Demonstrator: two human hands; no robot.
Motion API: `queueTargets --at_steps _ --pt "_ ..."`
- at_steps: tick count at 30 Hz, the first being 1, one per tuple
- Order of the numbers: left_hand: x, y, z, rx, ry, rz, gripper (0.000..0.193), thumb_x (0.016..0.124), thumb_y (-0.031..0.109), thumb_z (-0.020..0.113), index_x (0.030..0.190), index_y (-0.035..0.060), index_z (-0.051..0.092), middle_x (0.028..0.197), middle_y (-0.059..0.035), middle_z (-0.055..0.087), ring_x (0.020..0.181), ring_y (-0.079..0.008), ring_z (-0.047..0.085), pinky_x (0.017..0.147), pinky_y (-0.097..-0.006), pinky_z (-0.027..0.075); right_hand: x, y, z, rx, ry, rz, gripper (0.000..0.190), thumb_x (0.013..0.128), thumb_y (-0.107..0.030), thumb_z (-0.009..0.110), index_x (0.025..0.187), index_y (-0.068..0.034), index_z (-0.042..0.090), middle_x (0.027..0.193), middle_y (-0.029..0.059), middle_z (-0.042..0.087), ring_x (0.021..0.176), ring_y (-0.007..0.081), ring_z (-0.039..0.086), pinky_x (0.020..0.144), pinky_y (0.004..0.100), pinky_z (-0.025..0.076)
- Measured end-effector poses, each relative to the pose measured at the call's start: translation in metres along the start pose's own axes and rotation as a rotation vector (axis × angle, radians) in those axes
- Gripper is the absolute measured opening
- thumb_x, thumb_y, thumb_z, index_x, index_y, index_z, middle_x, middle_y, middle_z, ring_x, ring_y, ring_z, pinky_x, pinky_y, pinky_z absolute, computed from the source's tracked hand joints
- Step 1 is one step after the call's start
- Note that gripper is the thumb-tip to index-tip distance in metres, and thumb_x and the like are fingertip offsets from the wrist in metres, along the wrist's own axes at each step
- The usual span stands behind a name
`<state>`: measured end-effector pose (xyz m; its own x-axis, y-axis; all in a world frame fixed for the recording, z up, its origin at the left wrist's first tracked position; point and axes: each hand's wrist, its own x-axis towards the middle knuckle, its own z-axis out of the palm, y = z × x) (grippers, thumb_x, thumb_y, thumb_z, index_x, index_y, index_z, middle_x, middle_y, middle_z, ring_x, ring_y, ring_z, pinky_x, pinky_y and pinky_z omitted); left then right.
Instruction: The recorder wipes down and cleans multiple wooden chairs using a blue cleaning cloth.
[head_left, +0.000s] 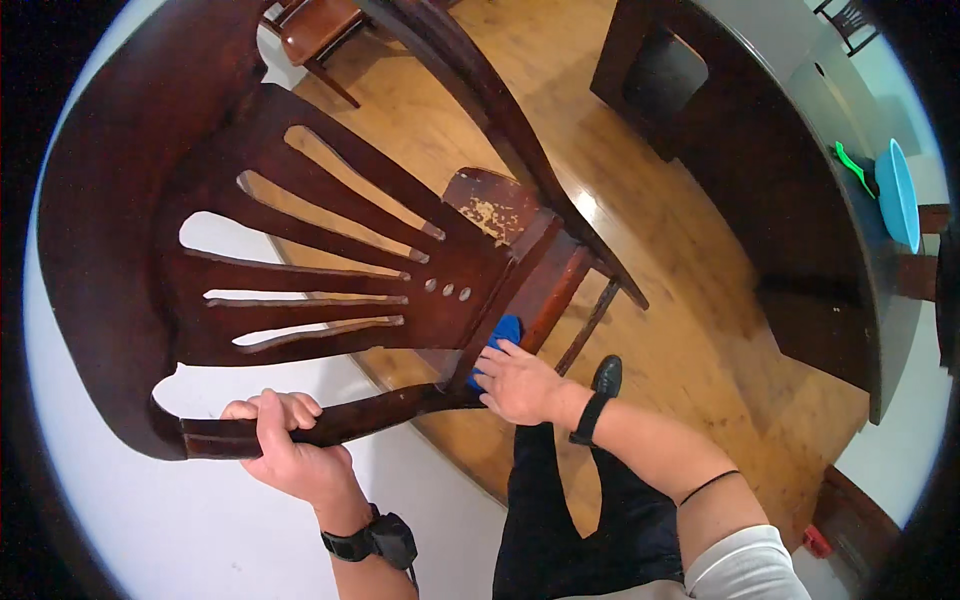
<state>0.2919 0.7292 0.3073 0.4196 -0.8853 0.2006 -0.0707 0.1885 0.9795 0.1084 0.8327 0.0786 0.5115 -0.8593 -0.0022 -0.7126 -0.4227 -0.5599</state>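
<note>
A dark brown wooden chair (330, 180) fills the left and middle of the view, its slatted back tilted towards me. My left hand (292, 442) is wrapped around the lower side post of the chair back (367, 416). Beneath the fingers of my right hand (521, 382) lies a blue cloth (507, 328), pressed to the wood below the back slats, beside a reddish-brown rail (555, 296). Part of the cloth is hidden by that hand. On the chair seat (491, 206), seen beyond the back, the finish is worn in pale patches.
A dark desk (757, 195) stands on the right, with a light blue basin (896, 195) and a green-handled brush (851, 161) on top. Another wooden chair (319, 30) is at the top left. A red object (816, 541) lies at lower right. White wall borders the wood floor.
</note>
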Motion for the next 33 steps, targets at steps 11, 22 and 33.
queueTargets --at_steps 11,22,33 --pt "0.001 0.000 0.004 0.007 0.012 0.005 0.025 0.098 0.002 0.055 0.080 0.0114 0.040 0.062 -0.0006 0.040 0.055 -0.0108 0.036 0.058 -0.0272 0.039 0.020 0.045 -0.037 -0.410 0.121 0.525 0.038 0.097 -0.026 0.054 0.119 -0.001 0.072 0.132 0.0160 0.064 0.140 0.0353 0.046 0.118 0.0532 0.030" --pt "-0.002 0.003 0.010 0.064 0.076 -0.013 0.029 0.101 0.005 0.056 0.078 0.0133 0.040 0.066 0.0019 0.032 0.060 -0.0112 0.036 0.060 -0.0271 0.038 -0.043 -0.108 0.065 0.453 0.662 0.710 0.037 0.087 0.002 0.063 0.123 0.009 0.059 0.142 0.0287 0.051 0.140 0.0466 0.047 0.112 0.0509 0.047" --pt "0.012 -0.001 -0.003 0.065 0.061 -0.054 0.028 0.103 0.011 0.062 0.082 0.0123 0.043 0.069 0.0017 0.033 0.063 -0.0123 0.038 0.063 -0.0288 0.042 -0.169 -0.059 0.169 0.310 0.451 0.768 0.062 0.079 -0.004 0.067 0.133 0.017 0.046 0.145 0.0402 0.041 0.144 0.0538 0.036 0.124 0.0528 0.031"
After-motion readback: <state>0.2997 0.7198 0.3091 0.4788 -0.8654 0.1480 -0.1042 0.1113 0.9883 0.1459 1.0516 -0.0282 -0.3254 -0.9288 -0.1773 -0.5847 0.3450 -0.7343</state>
